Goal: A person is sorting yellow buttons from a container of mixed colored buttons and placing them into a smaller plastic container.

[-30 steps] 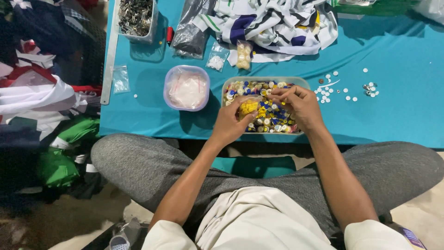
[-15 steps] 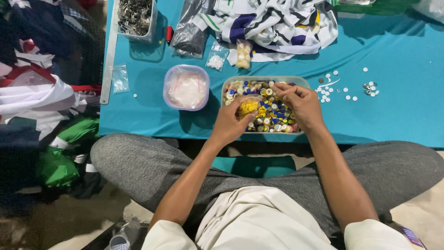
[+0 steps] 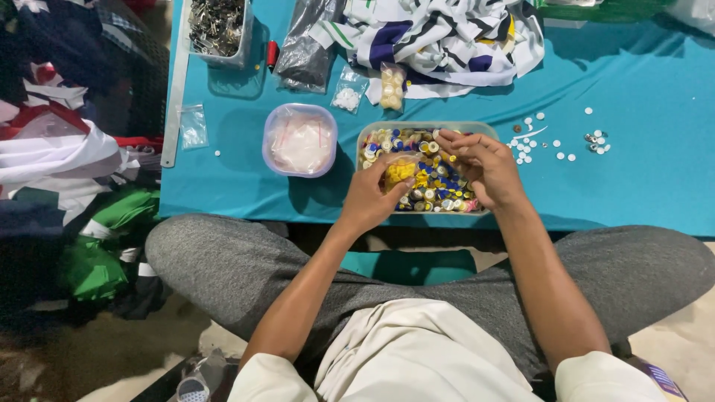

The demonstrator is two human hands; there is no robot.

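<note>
Between the fingers of the left hand (image 3: 372, 197) sat a small clear plastic bag of yellow buttons (image 3: 400, 171), pinched at its near edge with the thumb over the top and the fingers curled closed beneath. The right hand (image 3: 480, 167) hovered just beside it over the rectangular tray of mixed buttons (image 3: 424, 128), its fingertips drawn together as if nipping a single button, though what they held was too small to tell. The bag looked light, limp and slick, likely to sag and spill if tipped, so a hold near its open mouth seemed safest; the loose buttons were hard, tiny and apt to slip or roll.

Just left of the left hand stood a round lidded plastic tub (image 3: 300, 139) with clear bags inside. Right of the right hand, loose white buttons (image 3: 525, 145) lay scattered on the teal table (image 3: 640, 179), with bare cloth beyond them offering open room. Beyond the fingertips lay two small packets of buttons (image 3: 372, 91), a grey plastic bag (image 3: 305, 45) and a striped garment (image 3: 447, 37). The table's near edge ran right under the wrists, close to the tray, over the crossed knees.
</note>
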